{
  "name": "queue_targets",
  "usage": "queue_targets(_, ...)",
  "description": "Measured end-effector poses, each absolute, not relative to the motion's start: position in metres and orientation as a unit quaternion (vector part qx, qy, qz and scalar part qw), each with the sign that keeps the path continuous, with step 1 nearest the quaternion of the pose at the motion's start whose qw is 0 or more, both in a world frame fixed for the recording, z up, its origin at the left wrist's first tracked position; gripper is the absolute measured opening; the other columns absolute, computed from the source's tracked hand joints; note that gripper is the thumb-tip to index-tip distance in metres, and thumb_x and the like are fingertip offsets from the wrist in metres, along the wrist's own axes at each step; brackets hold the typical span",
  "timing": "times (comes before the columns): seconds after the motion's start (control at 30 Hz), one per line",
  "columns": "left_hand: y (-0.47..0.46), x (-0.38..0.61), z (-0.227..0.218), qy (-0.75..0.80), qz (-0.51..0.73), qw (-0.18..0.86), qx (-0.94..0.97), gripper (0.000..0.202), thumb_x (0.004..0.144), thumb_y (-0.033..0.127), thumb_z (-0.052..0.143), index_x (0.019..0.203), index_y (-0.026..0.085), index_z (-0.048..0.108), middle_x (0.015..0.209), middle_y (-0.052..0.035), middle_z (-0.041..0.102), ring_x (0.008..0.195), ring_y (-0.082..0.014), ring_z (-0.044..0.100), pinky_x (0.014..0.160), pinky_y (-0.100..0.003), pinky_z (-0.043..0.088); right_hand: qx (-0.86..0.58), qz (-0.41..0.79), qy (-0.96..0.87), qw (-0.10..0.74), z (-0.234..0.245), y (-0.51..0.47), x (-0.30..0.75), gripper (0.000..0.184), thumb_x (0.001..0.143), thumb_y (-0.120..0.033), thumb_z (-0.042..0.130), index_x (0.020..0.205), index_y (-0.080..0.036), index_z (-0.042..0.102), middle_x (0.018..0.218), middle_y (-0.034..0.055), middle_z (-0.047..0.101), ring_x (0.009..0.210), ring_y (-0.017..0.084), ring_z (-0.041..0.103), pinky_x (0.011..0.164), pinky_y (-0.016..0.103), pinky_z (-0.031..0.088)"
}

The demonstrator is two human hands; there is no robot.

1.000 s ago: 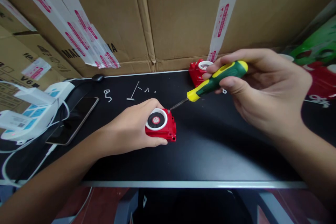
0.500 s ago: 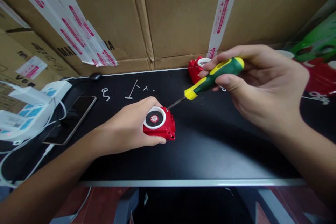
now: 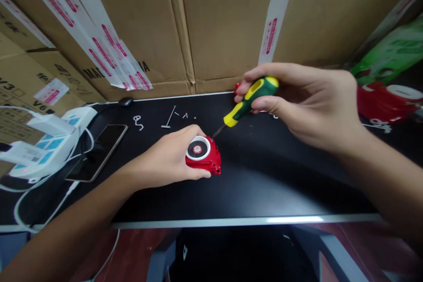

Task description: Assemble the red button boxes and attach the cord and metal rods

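A small red plastic casing [image 3: 214, 158] with a white ring and a dark round disc on its face rests on the black table. My left hand [image 3: 172, 154] is wrapped round its left side, thumb along the near edge. My right hand [image 3: 307, 101] grips a green and yellow screwdriver [image 3: 246, 105] by its handle. The screwdriver slants down to the left, its tip at the casing's far right corner, where a small screw seems to sit. Whether the tip is seated in the screw head I cannot tell.
Behind the casing lie a thin T-shaped metal rod [image 3: 169, 118], several tiny screws [image 3: 185, 116] and a white string [image 3: 137, 122]. A phone [image 3: 98, 153] and a white power strip [image 3: 53, 141] are at left. Red parts [image 3: 380, 101] stand at right; cardboard boxes [image 3: 228, 22] wall the back.
The right hand and screwdriver have shifted left, and the screwdriver now stands steeper at the casing's corner. The left hand keeps its hold. The whole view has moved slightly.
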State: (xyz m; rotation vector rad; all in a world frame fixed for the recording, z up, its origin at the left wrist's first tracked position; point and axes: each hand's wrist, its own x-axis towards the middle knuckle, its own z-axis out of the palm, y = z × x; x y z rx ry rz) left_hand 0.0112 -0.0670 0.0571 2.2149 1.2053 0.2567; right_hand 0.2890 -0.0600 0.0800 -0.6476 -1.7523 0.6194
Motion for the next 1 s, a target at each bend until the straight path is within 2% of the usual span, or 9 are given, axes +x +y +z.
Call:
queue_targets(0.07,-0.067,0.011,0.057,0.442,0.104,0.297,0.840,0.051,0.073,0.047,0.090,0.109,0.026,0.060,0.109,-0.0008,0.073,0.095,-0.0247,0.071,0.079,-0.035,0.052,-0.276,0.286,-0.786,0.474,0.105,-0.056,0.286,0.029,0.090,-0.015,0.080,0.118,-0.022,0.079,0.109,0.0015,0.080,0.102,0.019,0.077,0.088,0.033,0.067)
queue_targets(0.13,-0.066,0.010,0.057,0.432,0.111,0.296,0.845,0.052,0.073,0.046,0.091,0.109,0.025,0.060,0.110,-0.0007,0.073,0.096,-0.0246,0.071,0.080,-0.035,0.052,-0.276,0.301,-0.834,0.372,0.131,-0.050,0.280,0.027,0.088,-0.012,0.080,0.112,-0.025,0.079,0.105,-0.0011,0.080,0.096,0.018,0.076,0.082,0.032,0.067)
queue_targets(0.2,-0.065,0.009,0.056,0.419,0.123,0.299,0.849,0.051,0.074,0.046,0.091,0.110,0.025,0.061,0.112,-0.0014,0.072,0.099,-0.0244,0.071,0.084,-0.035,0.052,-0.253,0.300,-0.875,0.284,0.153,-0.044,0.271,0.025,0.092,-0.012,0.075,0.113,-0.025,0.078,0.109,-0.0014,0.079,0.098,0.018,0.074,0.081,0.031,0.065)
queue_targets(0.3,-0.064,0.008,0.054,0.392,0.141,0.304,0.857,0.051,0.076,0.044,0.090,0.113,0.024,0.061,0.119,-0.0036,0.070,0.107,-0.0249,0.069,0.093,-0.037,0.052,-0.204,0.299,-0.912,0.190,0.171,-0.037,0.254,0.024,0.095,-0.006,0.069,0.108,-0.024,0.078,0.110,-0.0016,0.078,0.096,0.015,0.072,0.080,0.028,0.063)
queue_targets(0.47,-0.064,0.008,0.054,0.391,0.144,0.311,0.854,0.053,0.075,0.042,0.091,0.114,0.023,0.061,0.121,-0.0044,0.068,0.108,-0.0251,0.068,0.095,-0.038,0.052,-0.198,0.265,-0.928,0.170,0.173,-0.032,0.241,0.023,0.096,-0.006,0.068,0.102,-0.026,0.077,0.098,-0.0035,0.077,0.084,0.012,0.073,0.075,0.024,0.059)
queue_targets(0.6,-0.065,0.008,0.055,0.406,0.131,0.305,0.851,0.051,0.075,0.042,0.091,0.112,0.024,0.060,0.118,-0.0038,0.069,0.105,-0.0252,0.068,0.090,-0.037,0.052,-0.228,0.242,-0.929,0.161,0.175,-0.033,0.249,0.022,0.098,-0.010,0.065,0.108,-0.026,0.076,0.096,-0.0024,0.076,0.081,0.012,0.071,0.069,0.024,0.055)
queue_targets(0.73,-0.066,0.009,0.053,0.421,0.125,0.303,0.846,0.052,0.074,0.041,0.091,0.111,0.024,0.059,0.114,-0.0012,0.069,0.101,-0.0234,0.069,0.086,-0.035,0.052,-0.282,0.221,-0.925,0.128,0.181,-0.035,0.256,0.016,0.097,-0.020,0.067,0.110,-0.024,0.077,0.093,-0.0008,0.076,0.078,0.013,0.068,0.066,0.025,0.048)
queue_targets(1.0,-0.067,0.011,0.056,0.440,0.114,0.303,0.838,0.053,0.072,0.041,0.093,0.111,0.026,0.059,0.111,0.0018,0.070,0.098,-0.0222,0.069,0.083,-0.034,0.052,-0.363,0.129,-0.914,0.125,0.180,-0.031,0.253,0.023,0.096,-0.040,0.069,0.104,-0.020,0.078,0.083,0.0017,0.073,0.066,0.013,0.058,0.062,0.030,0.035)
